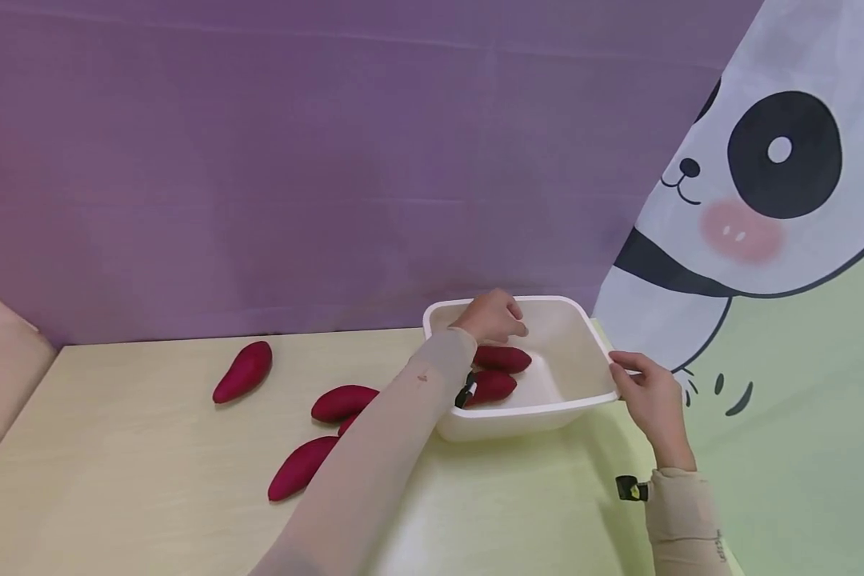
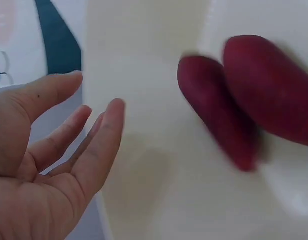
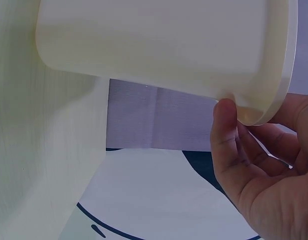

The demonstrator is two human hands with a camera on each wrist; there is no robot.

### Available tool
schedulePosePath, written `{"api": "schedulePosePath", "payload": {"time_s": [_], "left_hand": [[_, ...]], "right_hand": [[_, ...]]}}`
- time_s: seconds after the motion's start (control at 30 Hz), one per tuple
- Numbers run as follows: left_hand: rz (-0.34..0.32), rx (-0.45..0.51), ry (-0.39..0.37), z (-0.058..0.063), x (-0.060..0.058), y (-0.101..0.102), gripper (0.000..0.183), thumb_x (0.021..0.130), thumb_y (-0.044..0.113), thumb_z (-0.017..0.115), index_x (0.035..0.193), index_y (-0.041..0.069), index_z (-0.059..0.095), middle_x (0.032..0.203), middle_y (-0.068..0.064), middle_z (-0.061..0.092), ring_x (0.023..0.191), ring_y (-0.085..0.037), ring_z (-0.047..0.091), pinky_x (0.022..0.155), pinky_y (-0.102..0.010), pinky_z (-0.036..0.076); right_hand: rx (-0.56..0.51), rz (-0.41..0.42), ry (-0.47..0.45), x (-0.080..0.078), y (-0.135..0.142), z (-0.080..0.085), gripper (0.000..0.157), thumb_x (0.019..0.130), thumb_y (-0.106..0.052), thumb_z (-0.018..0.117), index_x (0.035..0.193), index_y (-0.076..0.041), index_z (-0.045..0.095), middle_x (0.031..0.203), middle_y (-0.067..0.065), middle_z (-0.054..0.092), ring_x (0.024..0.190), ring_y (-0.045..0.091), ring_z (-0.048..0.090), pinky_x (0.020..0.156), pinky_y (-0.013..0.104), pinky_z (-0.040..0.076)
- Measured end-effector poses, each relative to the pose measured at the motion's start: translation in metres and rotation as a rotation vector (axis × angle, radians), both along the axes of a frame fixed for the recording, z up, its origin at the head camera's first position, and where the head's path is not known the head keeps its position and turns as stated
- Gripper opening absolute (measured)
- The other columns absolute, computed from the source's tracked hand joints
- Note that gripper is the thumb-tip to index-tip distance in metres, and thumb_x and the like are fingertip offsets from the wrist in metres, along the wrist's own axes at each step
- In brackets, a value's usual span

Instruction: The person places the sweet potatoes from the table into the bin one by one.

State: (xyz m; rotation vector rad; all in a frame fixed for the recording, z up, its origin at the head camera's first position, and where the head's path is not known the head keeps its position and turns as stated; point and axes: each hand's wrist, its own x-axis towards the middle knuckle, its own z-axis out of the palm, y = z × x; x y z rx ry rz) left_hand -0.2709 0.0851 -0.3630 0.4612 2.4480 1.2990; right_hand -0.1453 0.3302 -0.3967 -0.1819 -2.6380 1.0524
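A white plastic basin (image 1: 569, 352) stands at the back right of the table with two dark red sweet potatoes in it, the farther sweet potato (image 1: 504, 358) beside the nearer sweet potato (image 1: 493, 388). My left hand (image 1: 493, 317) hovers over the basin's back left, its fingers loosely bent and holding nothing; the left wrist view shows space between the thumb and fingers (image 2: 101, 145). With thumb and fingers, my right hand (image 1: 651, 400) pinches the rim at the basin's right side. From the right wrist, the thumb (image 3: 224, 117) presses the outer wall just under the rim.
On the table (image 1: 151, 480) left of the basin lie a lone sweet potato (image 1: 243, 372) and a group with one sweet potato (image 1: 342, 403) and another sweet potato (image 1: 302, 469), partly behind my left forearm. A purple backdrop (image 1: 295, 200) and a panda-printed sheet (image 1: 799, 264) border the table.
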Motion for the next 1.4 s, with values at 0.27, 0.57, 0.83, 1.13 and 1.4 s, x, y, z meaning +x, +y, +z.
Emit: {"api": "schedulePosePath", "payload": {"time_s": [0.27,0.57,0.83,1.13,1.4], "left_hand": [[-0.069,0.046,0.006,0.039,0.01,-0.006,0.032,0.087,0.021,0.077,0.115,0.007,0.07,0.114,-0.003,0.065,0.068,-0.017,0.071,0.073,-0.022,0.052],[-0.133,0.227,-0.024,0.06,0.024,-0.041,0.036,0.088,0.016,0.077,0.12,0.005,0.067,0.108,-0.006,0.067,0.09,-0.017,0.068,0.071,-0.027,0.059],[-0.116,0.33,0.038,0.047,0.048,-0.106,0.034,0.088,0.01,0.077,0.119,0.0,0.067,0.108,-0.011,0.067,0.095,-0.022,0.068,0.077,-0.037,0.059],[-0.016,0.217,0.169,0.009,0.082,-0.176,0.032,0.09,0.021,0.076,0.119,0.012,0.069,0.111,-0.002,0.068,0.098,-0.021,0.068,0.082,-0.034,0.057],[0.071,0.166,0.199,-0.025,0.115,-0.219,0.031,0.09,0.022,0.077,0.119,0.016,0.068,0.115,0.003,0.067,0.102,-0.018,0.067,0.086,-0.034,0.056]], "right_hand": [[0.007,-0.01,-0.007,-0.003,0.004,0.0,0.032,0.101,-0.019,0.06,0.122,0.003,0.067,0.109,0.026,0.069,0.075,0.008,0.067,0.058,0.018,0.051],[-0.01,-0.023,-0.025,-0.005,0.006,0.0,0.032,0.101,-0.02,0.059,0.123,0.003,0.066,0.11,0.025,0.068,0.075,0.008,0.066,0.059,0.018,0.052],[-0.015,-0.032,-0.025,-0.004,0.006,-0.002,0.032,0.101,-0.019,0.06,0.123,0.003,0.066,0.11,0.026,0.068,0.073,0.006,0.065,0.058,0.017,0.051],[-0.005,-0.028,-0.022,-0.006,0.007,-0.003,0.032,0.101,-0.018,0.059,0.123,0.003,0.066,0.11,0.026,0.068,0.077,0.015,0.069,0.059,0.018,0.052],[-0.002,-0.031,-0.031,-0.007,0.007,-0.003,0.033,0.102,-0.02,0.059,0.124,0.003,0.065,0.11,0.026,0.068,0.078,0.016,0.069,0.059,0.017,0.051]]}}
